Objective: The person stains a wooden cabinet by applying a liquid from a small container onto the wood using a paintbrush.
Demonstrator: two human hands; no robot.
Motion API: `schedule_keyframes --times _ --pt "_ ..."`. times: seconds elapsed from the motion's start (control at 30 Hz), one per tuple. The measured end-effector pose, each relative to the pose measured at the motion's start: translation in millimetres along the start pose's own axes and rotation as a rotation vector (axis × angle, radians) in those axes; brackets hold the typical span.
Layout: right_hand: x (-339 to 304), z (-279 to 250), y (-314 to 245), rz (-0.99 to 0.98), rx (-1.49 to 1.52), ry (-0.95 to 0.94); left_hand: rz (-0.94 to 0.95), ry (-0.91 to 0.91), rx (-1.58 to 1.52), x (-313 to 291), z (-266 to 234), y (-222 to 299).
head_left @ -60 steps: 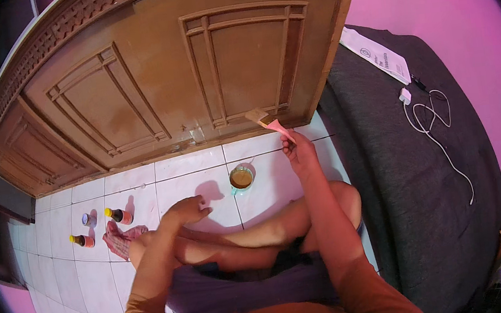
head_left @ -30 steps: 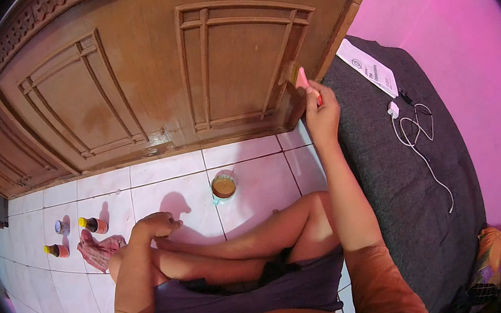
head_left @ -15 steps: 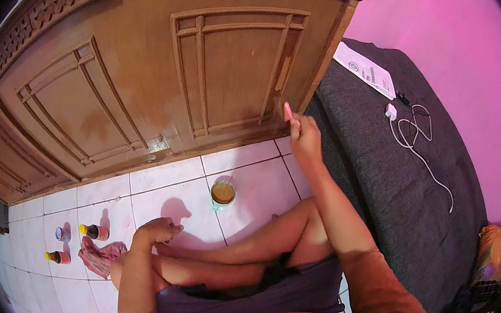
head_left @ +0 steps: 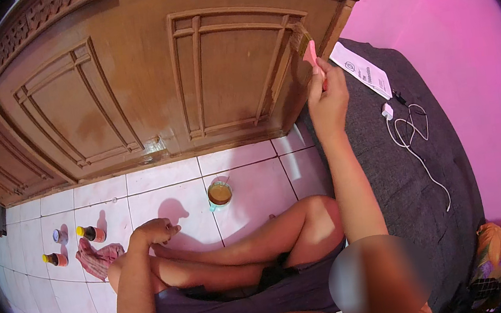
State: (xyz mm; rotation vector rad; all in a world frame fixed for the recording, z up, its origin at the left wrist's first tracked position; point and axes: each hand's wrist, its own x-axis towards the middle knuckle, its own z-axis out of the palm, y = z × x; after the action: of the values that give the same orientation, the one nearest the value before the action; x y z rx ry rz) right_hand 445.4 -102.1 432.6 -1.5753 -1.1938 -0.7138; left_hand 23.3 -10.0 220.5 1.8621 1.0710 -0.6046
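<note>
My right hand (head_left: 327,90) is closed round the pink handle of a paintbrush (head_left: 310,53). The brush's bristles press against the upper right corner of the raised moulding on a brown wooden cabinet (head_left: 241,66). Over my crossed legs hangs my left hand (head_left: 157,230), its fingers loosely bent and slightly apart, with nothing seen in them. On the tiles in front of my legs stands a cup (head_left: 219,194) of brown liquid with a pale teal handle. The moulding's lower right part looks darker and wet.
To the left, two dark bottles with yellow caps (head_left: 91,234), a small jar (head_left: 60,236) and a crumpled pink cloth (head_left: 98,258) are on the floor. A dark grey cushioned seat (head_left: 380,173) on the right bears a booklet (head_left: 362,71) and a white charger cable (head_left: 406,134).
My right hand has moved up and to the right with the paintbrush, from the lower moulding to its upper right corner. My left hand stays in place.
</note>
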Motion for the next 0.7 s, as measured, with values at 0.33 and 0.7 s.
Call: schedule_keyframes --times 0.33,0.7 --pt "-85.1 23.6 13.8 0.151 -0.155 -0.317 0.040 -0.011 0.043 2.1 -3.0 0.4" --pt "-32.1 9.8 4.4 -0.023 -0.152 -0.122 0.039 0.017 -0.008 -8.1 -6.7 10.8"
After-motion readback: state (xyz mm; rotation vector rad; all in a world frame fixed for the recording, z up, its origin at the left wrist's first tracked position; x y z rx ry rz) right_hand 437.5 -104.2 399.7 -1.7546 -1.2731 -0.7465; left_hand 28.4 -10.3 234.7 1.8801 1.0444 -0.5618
